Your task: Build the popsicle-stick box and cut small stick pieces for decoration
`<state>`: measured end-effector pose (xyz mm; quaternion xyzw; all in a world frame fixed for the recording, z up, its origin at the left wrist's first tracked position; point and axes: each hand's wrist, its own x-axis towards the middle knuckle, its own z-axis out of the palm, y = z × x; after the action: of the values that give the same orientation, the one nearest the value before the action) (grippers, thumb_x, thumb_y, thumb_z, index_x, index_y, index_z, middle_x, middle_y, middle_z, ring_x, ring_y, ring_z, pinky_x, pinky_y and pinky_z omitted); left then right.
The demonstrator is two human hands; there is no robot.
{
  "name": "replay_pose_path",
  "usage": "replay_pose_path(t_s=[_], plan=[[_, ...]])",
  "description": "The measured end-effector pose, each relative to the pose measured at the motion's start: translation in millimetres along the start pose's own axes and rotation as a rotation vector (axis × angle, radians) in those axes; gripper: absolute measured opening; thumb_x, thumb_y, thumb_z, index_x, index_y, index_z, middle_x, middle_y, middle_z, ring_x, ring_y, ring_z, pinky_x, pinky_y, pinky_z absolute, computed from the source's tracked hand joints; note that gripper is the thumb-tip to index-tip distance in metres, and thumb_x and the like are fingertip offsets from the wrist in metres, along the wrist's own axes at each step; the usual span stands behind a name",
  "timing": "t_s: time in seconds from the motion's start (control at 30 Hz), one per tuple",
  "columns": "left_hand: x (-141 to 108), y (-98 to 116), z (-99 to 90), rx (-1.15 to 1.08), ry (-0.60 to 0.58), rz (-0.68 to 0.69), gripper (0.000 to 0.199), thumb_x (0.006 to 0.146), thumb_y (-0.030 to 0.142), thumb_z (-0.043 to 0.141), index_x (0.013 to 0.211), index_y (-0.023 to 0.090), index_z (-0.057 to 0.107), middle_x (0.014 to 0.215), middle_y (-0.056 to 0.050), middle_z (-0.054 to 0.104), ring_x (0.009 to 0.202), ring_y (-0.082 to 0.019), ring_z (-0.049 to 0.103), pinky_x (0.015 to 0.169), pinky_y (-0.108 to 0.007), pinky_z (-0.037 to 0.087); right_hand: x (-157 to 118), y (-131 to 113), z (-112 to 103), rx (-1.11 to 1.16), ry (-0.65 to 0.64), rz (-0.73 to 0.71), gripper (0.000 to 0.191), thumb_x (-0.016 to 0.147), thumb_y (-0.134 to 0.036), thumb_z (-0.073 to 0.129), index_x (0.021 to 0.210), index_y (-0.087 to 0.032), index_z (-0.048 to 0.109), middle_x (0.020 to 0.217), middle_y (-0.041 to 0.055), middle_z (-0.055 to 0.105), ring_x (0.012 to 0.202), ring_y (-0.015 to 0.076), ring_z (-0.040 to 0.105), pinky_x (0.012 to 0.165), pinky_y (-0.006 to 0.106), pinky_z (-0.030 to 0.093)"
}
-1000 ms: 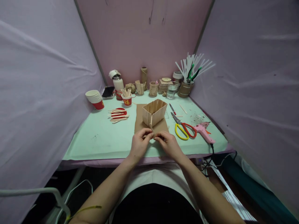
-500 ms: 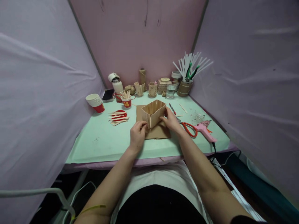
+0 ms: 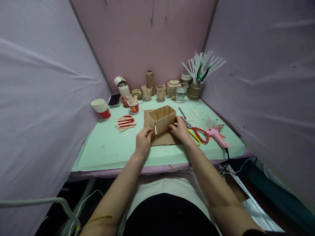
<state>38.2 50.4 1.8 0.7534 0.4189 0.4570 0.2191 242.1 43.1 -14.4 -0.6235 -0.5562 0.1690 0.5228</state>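
Note:
A small open-topped box of pale wooden sticks (image 3: pixel 164 123) stands on a brown cardboard sheet (image 3: pixel 161 141) in the middle of the table. Its top edge is scalloped. My left hand (image 3: pixel 144 139) is closed at the box's near left corner, with fingertips pinched beside an upright light stick (image 3: pixel 155 129); exactly what they pinch is too small to tell. My right hand (image 3: pixel 180 130) grips the box's right end, thumb on the front wall and the other fingers mostly behind.
Right of my hand lie red-handled scissors (image 3: pixel 200 134), yellow-handled scissors (image 3: pixel 194 137), a pink glue gun (image 3: pixel 218 137) and a marker (image 3: pixel 182 113). Loose sticks (image 3: pixel 126 124) and stacked paper cups (image 3: pixel 101 108) are left. Stick-filled cups (image 3: pixel 134 106), a water glass (image 3: pixel 180 94) and a bottle stand behind.
The box has turned slightly, showing more of its long front wall, and its near corner has shifted left. My left hand moved a little left with that corner; my right hand still holds the right end.

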Motion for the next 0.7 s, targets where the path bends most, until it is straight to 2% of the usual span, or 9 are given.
replay_pose_path(t_s=[0.4,0.7], plan=[[-1.1,1.5,3.8,0.035,-0.009,0.046,0.013,0.083,0.015,0.052,0.077,0.020,0.063,0.077,-0.002,0.064,0.076,-0.016,0.057,0.073,-0.028,0.044,-3.9,0.1,0.8,-0.016,-0.009,0.012,0.039,0.074,-0.026,0.061,0.112,-0.019,0.053,0.107,0.0095,0.059,0.101,0.0254,0.057,0.088,0.044,0.049],[0.2,-0.3,5.8,0.062,0.020,0.007,0.012,0.083,0.018,0.052,0.077,0.021,0.062,0.075,-0.001,0.063,0.073,-0.016,0.057,0.069,-0.028,0.044,-3.9,4.4,3.0,-0.035,-0.001,0.003,0.038,0.074,-0.028,0.063,0.110,-0.020,0.053,0.108,0.0090,0.058,0.101,0.0255,0.056,0.089,0.045,0.049]])
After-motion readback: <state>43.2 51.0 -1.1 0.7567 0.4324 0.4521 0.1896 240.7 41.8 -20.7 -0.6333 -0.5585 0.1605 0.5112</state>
